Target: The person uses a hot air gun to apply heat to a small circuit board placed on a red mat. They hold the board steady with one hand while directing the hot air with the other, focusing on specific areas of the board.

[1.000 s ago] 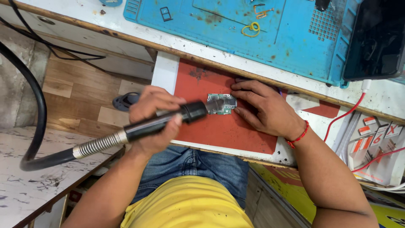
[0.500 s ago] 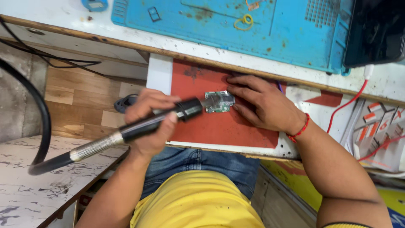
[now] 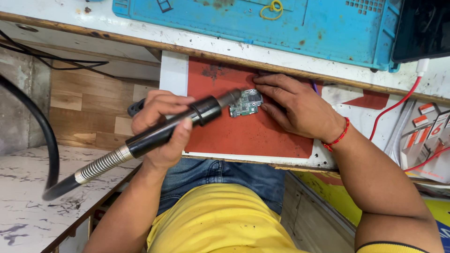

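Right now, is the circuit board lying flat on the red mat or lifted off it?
Flat. The circuit board rests on the red mat, right hand fingertips at its edge.

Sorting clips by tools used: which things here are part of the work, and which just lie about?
In use: left hand gripping the black hot-air wand; right hand steadying the circuit board on the red mat.

Lying about: blue tray, yellow wire loop, red cable.
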